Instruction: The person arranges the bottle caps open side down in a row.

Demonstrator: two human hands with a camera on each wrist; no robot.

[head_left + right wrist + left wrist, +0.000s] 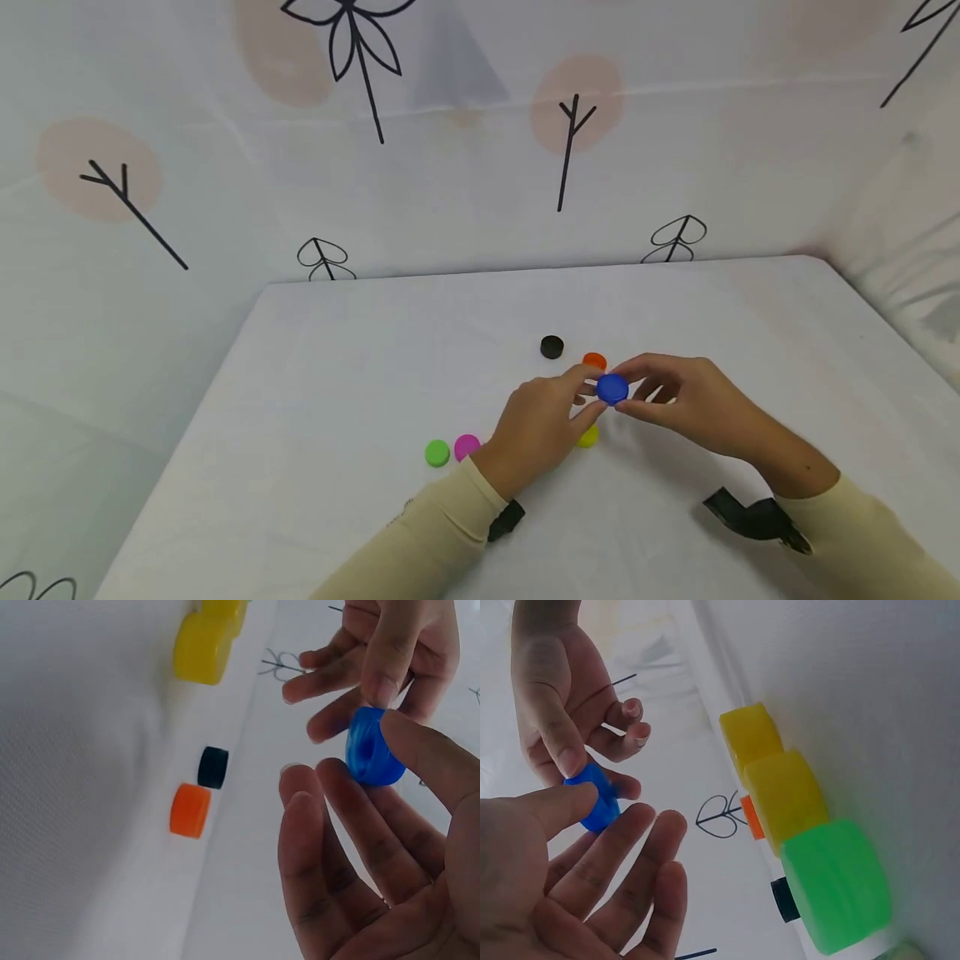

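A blue bottle cap [612, 389] is held up over the table between both hands. My left hand [540, 421] pinches its left side between thumb and fingers. From the right, my right hand [686, 396] pinches the same cap with thumb and index finger. The cap's hollow underside [367, 756] shows in the right wrist view. In the left wrist view, the other fingers [649, 877] of the left hand are spread away from the cap. Just behind the hands lies an orange cap [595, 361], and a yellow cap [587, 437] is partly hidden below the left hand.
A black cap [552, 347] lies farther back on the white-covered table [360, 358]. Left of the left wrist are a light green cap [437, 453] and a magenta cap [467, 447]. The left wrist view shows two yellow caps [787, 799] beside a green one [836, 885]. A patterned cloth [465, 183] hangs behind.
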